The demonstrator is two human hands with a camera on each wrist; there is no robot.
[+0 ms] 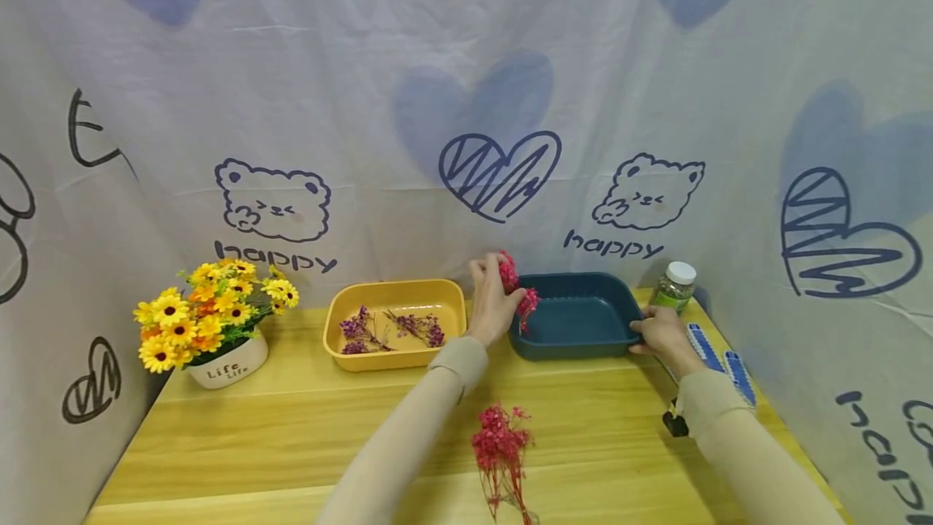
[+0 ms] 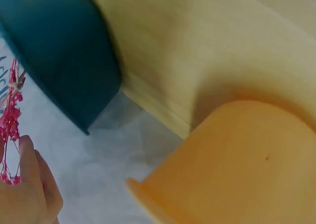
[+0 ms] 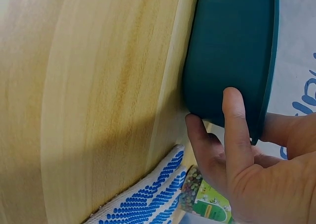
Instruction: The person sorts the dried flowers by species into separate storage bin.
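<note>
My left hand [image 1: 490, 302] pinches a sprig of pinkish-red dried flowers [image 1: 526, 308] at the left rim of the dark teal tray [image 1: 583, 343]. In the left wrist view those flowers [image 2: 11, 117] hang by the fingertips, outside the tray's wall. My right hand [image 1: 666, 335] grips the tray's right end; in the right wrist view its fingers [image 3: 234, 105] press the outer wall and the thumb reaches over the rim. Another bunch of red dried flowers [image 1: 501, 436] lies on the table in front. The yellow tray [image 1: 394, 360] at left holds purple dried flower sprigs [image 1: 423, 328].
A white pot [image 1: 229, 363] of yellow artificial flowers stands at the far left. At right are a jar with a white lid [image 1: 681, 274], a blue-dotted white glove [image 1: 738, 375] and a small black object [image 1: 675, 421]. A printed cloth [image 1: 379, 185] hangs behind the wooden table [image 1: 306, 444].
</note>
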